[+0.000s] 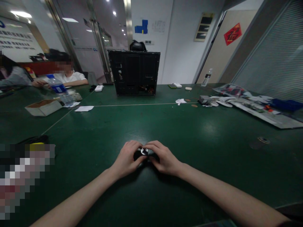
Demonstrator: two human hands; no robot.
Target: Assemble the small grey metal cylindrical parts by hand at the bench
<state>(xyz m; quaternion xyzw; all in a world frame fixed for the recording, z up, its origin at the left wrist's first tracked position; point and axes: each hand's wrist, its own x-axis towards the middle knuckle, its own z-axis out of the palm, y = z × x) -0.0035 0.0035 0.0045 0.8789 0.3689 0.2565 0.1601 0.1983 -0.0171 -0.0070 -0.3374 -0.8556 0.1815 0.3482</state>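
Low over the green table [146, 126], both hands meet around a small dark object with a pale ring [144, 152]. Its kind is hard to make out, since the fingers cover most of it. My left hand [129, 159] wraps its left side, with the thumb in front and the fingers behind. From the other side, my right hand [164, 157] grips it with the fingers curled over the top and the thumb below. The fingertips of the two hands nearly touch above it. Whether it rests on the table I cannot tell.
Ahead stands a black panel [134, 72]. On the left are an open box [44, 107], a water bottle [56, 86] and a seated person [68, 74]. Boards and bags [260, 107] lie on the right, beyond a dark cylindrical thing [259, 142]. A blurred-out area covers the lower left.
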